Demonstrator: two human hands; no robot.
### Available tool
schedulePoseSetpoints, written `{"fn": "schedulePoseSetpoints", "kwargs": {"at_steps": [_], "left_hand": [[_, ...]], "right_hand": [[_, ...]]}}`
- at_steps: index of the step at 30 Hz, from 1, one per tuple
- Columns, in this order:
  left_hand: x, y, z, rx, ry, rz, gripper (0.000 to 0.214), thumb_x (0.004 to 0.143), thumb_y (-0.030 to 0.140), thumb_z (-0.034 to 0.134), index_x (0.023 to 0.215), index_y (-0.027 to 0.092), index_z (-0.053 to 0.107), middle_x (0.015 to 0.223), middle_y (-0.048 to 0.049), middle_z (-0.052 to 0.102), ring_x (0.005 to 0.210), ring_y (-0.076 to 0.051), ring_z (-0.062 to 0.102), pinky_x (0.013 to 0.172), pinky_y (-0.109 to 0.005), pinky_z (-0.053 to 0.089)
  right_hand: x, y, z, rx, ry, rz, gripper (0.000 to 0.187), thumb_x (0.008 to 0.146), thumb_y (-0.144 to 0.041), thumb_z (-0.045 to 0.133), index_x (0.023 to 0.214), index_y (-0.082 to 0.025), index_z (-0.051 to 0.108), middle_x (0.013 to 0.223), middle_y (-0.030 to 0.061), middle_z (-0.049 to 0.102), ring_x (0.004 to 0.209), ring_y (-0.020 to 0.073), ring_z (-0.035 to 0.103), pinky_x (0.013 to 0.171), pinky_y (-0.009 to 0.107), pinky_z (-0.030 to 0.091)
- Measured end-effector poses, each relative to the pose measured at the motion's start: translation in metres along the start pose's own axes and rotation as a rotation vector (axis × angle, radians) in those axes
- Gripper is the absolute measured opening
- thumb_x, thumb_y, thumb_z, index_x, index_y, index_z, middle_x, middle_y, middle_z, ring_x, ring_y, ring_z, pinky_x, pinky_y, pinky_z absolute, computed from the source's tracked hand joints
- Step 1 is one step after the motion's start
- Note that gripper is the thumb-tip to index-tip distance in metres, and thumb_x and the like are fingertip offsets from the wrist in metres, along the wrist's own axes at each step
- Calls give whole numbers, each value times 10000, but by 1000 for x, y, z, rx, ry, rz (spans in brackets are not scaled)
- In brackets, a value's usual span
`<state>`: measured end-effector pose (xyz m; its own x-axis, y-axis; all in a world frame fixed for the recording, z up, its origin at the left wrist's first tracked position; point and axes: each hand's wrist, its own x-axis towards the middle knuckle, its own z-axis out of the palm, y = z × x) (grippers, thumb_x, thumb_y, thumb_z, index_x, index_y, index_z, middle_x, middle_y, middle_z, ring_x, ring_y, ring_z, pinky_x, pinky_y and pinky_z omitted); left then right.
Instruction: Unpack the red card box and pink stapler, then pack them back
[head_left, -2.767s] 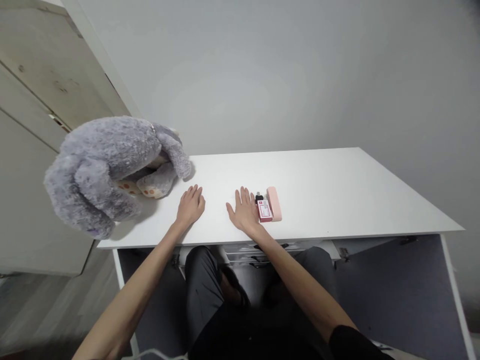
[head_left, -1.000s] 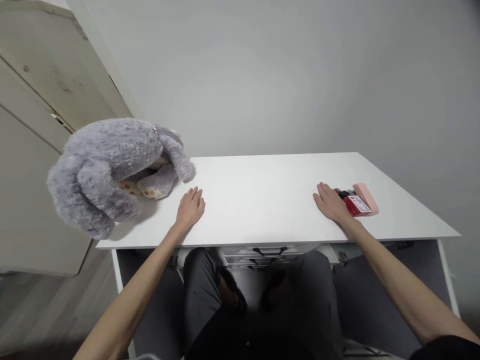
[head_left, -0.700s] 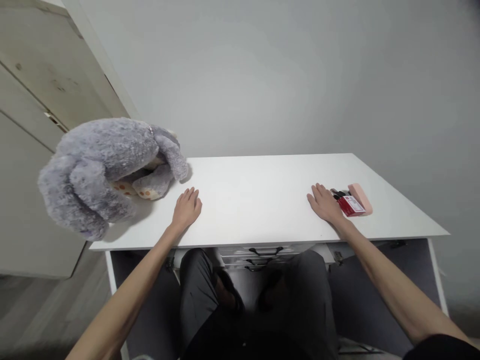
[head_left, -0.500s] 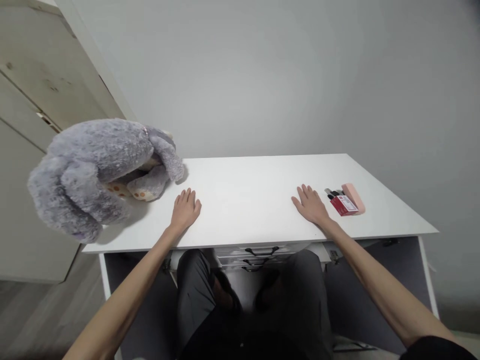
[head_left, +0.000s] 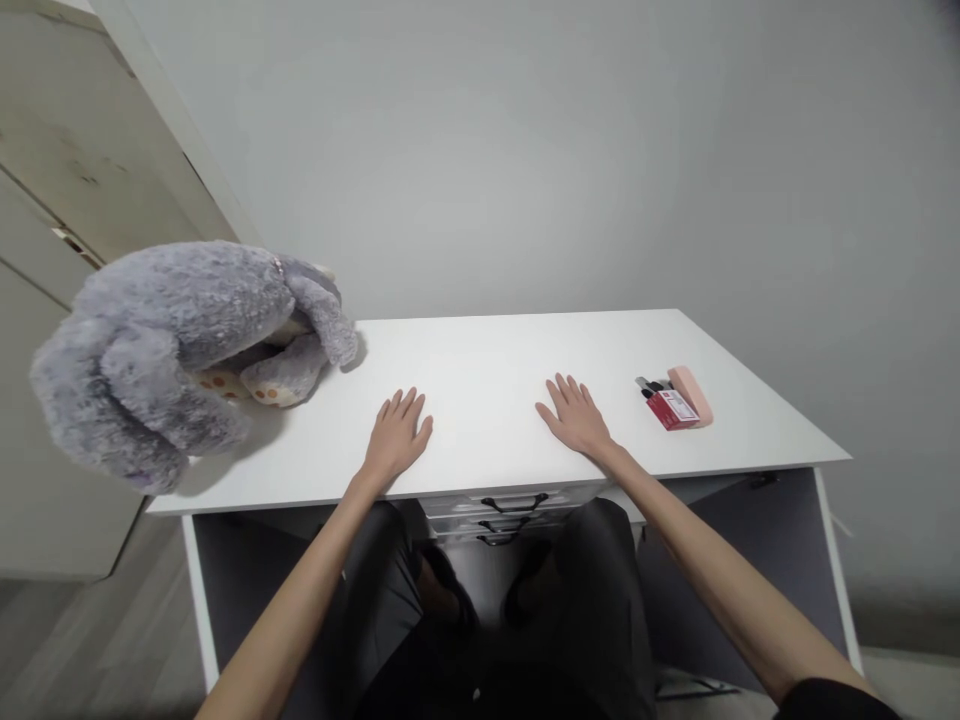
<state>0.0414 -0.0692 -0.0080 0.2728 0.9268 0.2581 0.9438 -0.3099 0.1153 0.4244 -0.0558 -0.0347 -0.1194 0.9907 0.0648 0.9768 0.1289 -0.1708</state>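
Note:
My left hand [head_left: 396, 438] lies palm down on the white tabletop [head_left: 480, 410], fingers spread and nothing held. To its left sits a large grey-purple plush toy [head_left: 187, 310], bent over with spotted foot pads showing. My right hand [head_left: 576, 415] also rests flat on the tabletop, fingers apart and nothing held. Right of it lie a red and white box [head_left: 672, 410] and a pink case [head_left: 691, 395]. Several small dark, slim items [head_left: 652, 386] lie against the box; I cannot make out their kind.
Black-handled drawers [head_left: 515, 502] sit under the tabletop's front edge. A grey panel [head_left: 757, 570] stands below on the right side. The wall [head_left: 495, 160] rises behind the table, and a pale door [head_left: 60, 350] stands at the left.
Both hands have slid inward over the tabletop, left hand rightward and right hand leftward, so they are closer together. The whole view has shifted slightly.

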Motion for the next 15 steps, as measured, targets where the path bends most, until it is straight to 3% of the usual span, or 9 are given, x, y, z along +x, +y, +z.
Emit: {"fn": "schedulePoseSetpoints", "kwargs": {"at_steps": [15], "left_hand": [[0, 1, -5, -27, 9, 6, 556, 1085, 428, 395, 1544, 166, 567, 1680, -121, 472, 1606, -339, 369, 1328, -539, 295]], "right_hand": [[1, 1, 2, 10, 14, -4, 830, 1093, -650, 198, 1696, -95, 330, 1801, 147, 218, 1683, 327, 150, 1374, 507, 122]]}}
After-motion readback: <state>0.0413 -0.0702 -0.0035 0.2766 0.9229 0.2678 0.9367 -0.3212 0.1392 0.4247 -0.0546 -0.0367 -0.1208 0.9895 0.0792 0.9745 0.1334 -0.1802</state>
